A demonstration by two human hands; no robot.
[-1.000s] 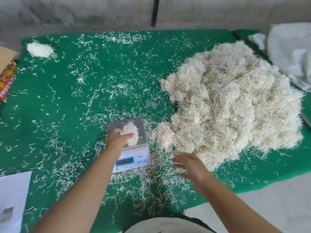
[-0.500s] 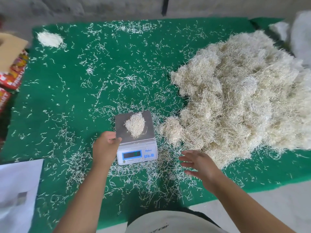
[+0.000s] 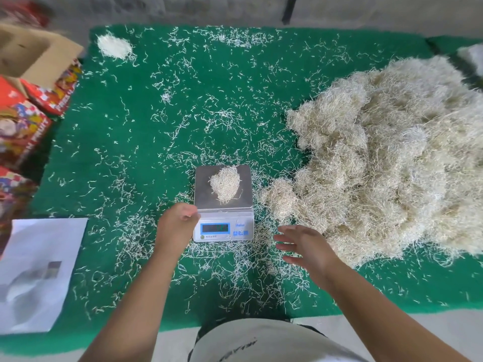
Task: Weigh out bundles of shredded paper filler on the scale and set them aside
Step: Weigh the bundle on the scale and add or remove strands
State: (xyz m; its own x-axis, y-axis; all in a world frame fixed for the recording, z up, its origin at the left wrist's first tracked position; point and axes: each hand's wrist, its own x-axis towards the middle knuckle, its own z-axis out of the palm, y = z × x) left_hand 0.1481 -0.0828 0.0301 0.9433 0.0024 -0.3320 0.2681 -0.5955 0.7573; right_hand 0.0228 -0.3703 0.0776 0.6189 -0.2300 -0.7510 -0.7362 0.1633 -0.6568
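A small digital scale (image 3: 198, 189) with a steel pan and a lit blue display stands on the green mat (image 3: 146, 158). A little bundle of cream shredded paper (image 3: 225, 184) lies on the pan, with no hand on it. My left hand (image 3: 175, 222) hovers at the scale's front left corner with curled fingers and holds nothing. Over the mat, right of the scale, my right hand (image 3: 305, 245) spreads its straight fingers. A big heap of shredded paper (image 3: 392, 163) fills the right side, and a small clump (image 3: 278, 198) lies just right of the scale.
A white bundle of paper (image 3: 114, 47) lies at the mat's far left corner. Loose strands litter the mat. An open cardboard box (image 3: 34, 52) and colourful cartons (image 3: 23, 121) stand at the left edge. A white sheet (image 3: 39, 273) lies at the near left.
My left hand let go of the bundle on the pan and drew back to the scale's front left corner. My right hand stayed beside the scale.
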